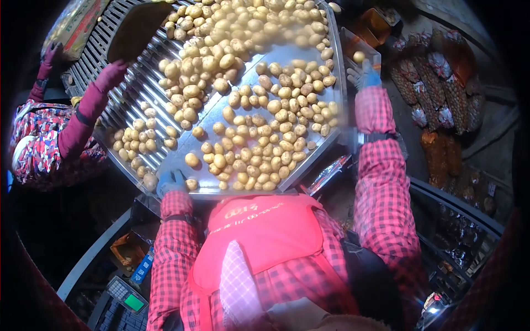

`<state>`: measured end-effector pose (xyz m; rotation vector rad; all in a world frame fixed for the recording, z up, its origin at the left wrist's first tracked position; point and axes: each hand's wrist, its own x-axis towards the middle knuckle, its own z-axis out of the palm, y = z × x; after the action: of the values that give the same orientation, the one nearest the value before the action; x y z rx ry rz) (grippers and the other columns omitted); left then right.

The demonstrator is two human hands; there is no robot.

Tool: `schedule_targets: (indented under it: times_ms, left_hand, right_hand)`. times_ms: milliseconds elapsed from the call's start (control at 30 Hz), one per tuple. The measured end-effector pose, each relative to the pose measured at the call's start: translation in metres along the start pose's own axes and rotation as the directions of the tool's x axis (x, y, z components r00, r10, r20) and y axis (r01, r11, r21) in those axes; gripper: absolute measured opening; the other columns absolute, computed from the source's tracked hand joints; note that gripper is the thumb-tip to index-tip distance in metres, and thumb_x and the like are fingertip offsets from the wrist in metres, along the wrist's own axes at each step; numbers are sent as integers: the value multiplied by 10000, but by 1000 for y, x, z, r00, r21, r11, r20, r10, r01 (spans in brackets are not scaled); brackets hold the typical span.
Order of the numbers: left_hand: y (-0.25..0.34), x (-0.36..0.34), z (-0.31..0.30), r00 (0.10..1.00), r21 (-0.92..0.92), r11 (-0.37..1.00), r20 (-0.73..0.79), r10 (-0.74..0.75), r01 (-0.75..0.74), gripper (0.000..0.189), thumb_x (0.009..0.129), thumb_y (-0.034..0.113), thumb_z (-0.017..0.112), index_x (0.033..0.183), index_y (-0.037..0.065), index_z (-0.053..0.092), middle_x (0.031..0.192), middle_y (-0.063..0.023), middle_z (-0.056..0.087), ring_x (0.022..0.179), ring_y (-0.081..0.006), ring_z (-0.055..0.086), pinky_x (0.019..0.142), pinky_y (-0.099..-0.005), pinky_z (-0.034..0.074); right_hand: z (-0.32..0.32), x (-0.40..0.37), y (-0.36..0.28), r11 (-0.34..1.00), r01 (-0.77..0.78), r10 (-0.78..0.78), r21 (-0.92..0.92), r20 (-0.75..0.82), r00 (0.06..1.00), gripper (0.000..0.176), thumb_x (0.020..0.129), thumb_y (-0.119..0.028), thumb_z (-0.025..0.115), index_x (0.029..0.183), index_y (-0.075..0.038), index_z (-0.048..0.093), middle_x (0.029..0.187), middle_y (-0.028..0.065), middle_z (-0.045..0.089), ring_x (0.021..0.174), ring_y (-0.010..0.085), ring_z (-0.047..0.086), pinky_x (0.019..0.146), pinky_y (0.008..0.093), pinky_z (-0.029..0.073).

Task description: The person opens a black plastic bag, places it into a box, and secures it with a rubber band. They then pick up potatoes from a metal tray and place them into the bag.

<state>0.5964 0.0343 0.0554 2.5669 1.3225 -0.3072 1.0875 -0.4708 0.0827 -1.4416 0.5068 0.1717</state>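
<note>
My left hand [170, 183], in a blue glove, rests at the near left edge of a metal sorting table [171, 154]. Its fingers are apart, and a loose potato [191, 184] lies just to its right. Many more potatoes [248, 160] cover the tabletop. On the far right, my right hand [366, 77], also gloved in blue, reaches past the table's side rim to a metal chute [371, 48]. The fingers look stretched out and somewhat blurred. A single potato [359, 57] is just beyond them, apparently not gripped.
A co-worker's sleeved arm [83, 113] reaches over the slatted part [99, 41] at left, by a dark curved container [135, 33]. Filled net bags [436, 83] lie at right. A keypad device with a green screen [127, 295] sits lower left, near a metal rail [94, 254].
</note>
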Motion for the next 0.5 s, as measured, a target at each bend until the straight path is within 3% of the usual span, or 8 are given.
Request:
schedule_targets:
  times_ms: [33, 67, 167, 233, 267, 333, 433, 500]
  left_hand:
    - [2, 0, -2, 1000, -8, 1000, 0, -25, 25, 389, 986, 396, 608, 1070, 46, 755, 1037, -205, 738, 949, -396, 705, 863, -468, 541]
    - [5, 0, -5, 1000, -8, 1000, -7, -30, 30, 389, 986, 396, 608, 1070, 46, 755, 1037, -205, 738, 949, -396, 705, 863, -468, 541]
    - [10, -2, -9, 1000, -54, 998, -20, 24, -25, 361, 982, 368, 624, 1059, 39, 749, 1011, -202, 740, 940, -393, 705, 856, -458, 541]
    - [11, -3, -11, 999, -86, 996, -42, 27, -31, 347, 978, 354, 629, 1047, 35, 746, 997, -204, 736, 932, -388, 705, 862, -448, 541]
    - [10, -3, -9, 999, -80, 996, -46, 23, -27, 347, 978, 354, 629, 1047, 35, 746, 997, -204, 736, 932, -388, 705, 862, -448, 541]
    - [4, -1, -2, 985, -53, 992, -134, 109, -117, 356, 977, 363, 624, 1011, 31, 746, 974, -204, 733, 909, -389, 701, 855, -450, 538]
    - [-1, 4, 3, 993, 24, 996, -82, 83, -82, 360, 976, 373, 617, 973, 37, 747, 953, -201, 730, 887, -391, 695, 841, -454, 535]
    - [2, 4, 2, 996, 20, 998, -65, 57, -55, 367, 976, 379, 615, 962, 37, 748, 945, -201, 728, 883, -392, 693, 836, -456, 534]
  right_hand:
    - [14, -1, -3, 1000, 0, 0, 3, 6, 1000, 514, 946, -402, 700, 1280, -20, 616, 1157, 157, 674, 967, 259, 709, 889, 405, 576]
    - [35, -3, -4, 943, 163, -134, -290, 117, 984, 535, 939, -413, 714, 1290, -20, 621, 1187, 163, 681, 1005, 275, 705, 908, 397, 572]
    - [77, 21, 46, 374, 465, -245, -802, 398, 884, 588, 888, -443, 756, 1299, -37, 648, 1244, 168, 700, 1112, 325, 680, 973, 424, 543]
    - [130, -59, -1, -25, 421, 40, -907, 420, 907, 610, 851, -479, 761, 1284, -57, 677, 1248, 163, 708, 1148, 344, 662, 1017, 451, 506]
    - [131, -50, 17, -20, 425, 42, -905, 424, 905, 610, 851, -479, 761, 1284, -57, 677, 1248, 163, 708, 1148, 345, 662, 1017, 451, 506]
    - [134, -33, 64, -236, 494, -213, -837, 541, 814, 646, 827, -529, 755, 1262, -56, 683, 1207, 185, 707, 1148, 373, 649, 1034, 476, 481]
    - [141, -74, 47, -188, 508, -118, -840, 533, 838, 662, 836, -557, 736, 1281, -71, 670, 1216, 187, 693, 1161, 374, 636, 1025, 491, 482]
    - [132, -63, 71, -266, 503, -134, -822, 549, 825, 675, 843, -572, 722, 1300, -79, 656, 1256, 189, 670, 1166, 379, 625, 1016, 490, 488]
